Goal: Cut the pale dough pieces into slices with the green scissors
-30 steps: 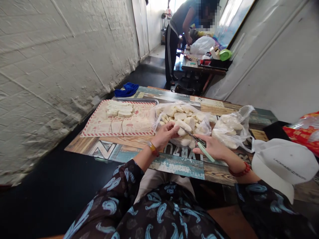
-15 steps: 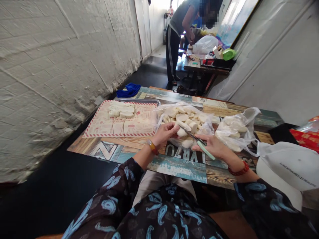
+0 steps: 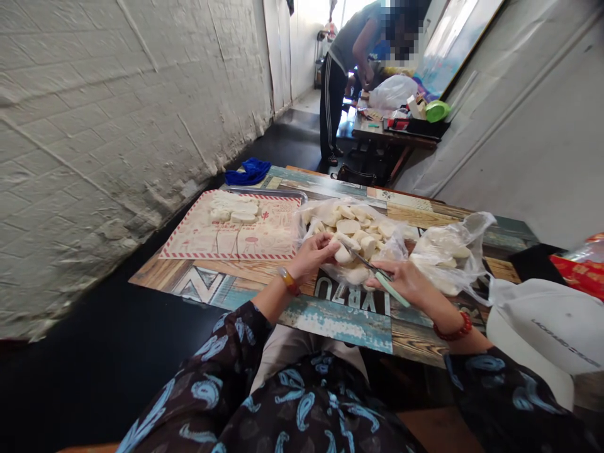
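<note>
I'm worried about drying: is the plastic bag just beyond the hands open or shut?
Open: the plastic bag lies spread around the pale slices, which show uncovered in its middle.

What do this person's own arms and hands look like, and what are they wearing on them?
Both sleeves are dark, with a light blue paisley print. Above the left hand sits a smooth amber-brown bangle with a paler part; above the right hand, a red beaded bracelet. No gloves.
</note>
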### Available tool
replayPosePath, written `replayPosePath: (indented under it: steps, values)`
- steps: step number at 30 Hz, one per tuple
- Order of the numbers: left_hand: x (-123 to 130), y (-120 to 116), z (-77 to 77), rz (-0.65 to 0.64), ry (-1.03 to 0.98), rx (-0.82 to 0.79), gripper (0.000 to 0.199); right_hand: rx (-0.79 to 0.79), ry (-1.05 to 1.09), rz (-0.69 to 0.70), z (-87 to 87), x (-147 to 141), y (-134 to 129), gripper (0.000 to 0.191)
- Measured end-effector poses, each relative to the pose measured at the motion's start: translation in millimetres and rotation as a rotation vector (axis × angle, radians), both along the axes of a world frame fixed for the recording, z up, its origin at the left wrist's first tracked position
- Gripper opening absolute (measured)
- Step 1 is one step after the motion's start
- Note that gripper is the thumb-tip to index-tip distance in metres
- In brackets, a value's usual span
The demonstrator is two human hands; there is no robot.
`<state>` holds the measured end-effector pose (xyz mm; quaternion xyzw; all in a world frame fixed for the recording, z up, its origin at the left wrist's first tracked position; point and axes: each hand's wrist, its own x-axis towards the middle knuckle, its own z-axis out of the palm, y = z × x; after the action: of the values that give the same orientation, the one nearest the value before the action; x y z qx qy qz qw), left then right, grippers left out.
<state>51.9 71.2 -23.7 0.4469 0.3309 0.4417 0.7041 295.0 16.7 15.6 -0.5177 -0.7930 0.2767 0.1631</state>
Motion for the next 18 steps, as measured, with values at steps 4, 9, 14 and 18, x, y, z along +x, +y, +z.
replayPosePath:
  steps: [4,9,14,18]
  values:
    - [-2.2,-1.4,-0.5,0.015,0.001,0.005,0.046,-0.025,-0.039,-0.046,1.8,-2.0,-2.0,0.047]
    - [-2.2,-1.9,-0.6,-0.018,0.01,0.035,0.044,-0.108,-0.059,-0.048,5.3,-4.0,-2.1,0.06]
    - [-3.1,-1.5,0.4,0.049,-0.04,0.004,0.048,-0.121,-0.053,-0.073,4.1,-1.4,-3.4,0.06]
    - [-3.8,-1.6,2.0,0.017,-0.036,0.003,0.049,-0.153,-0.053,-0.07,3.6,-1.8,-2.9,0.063]
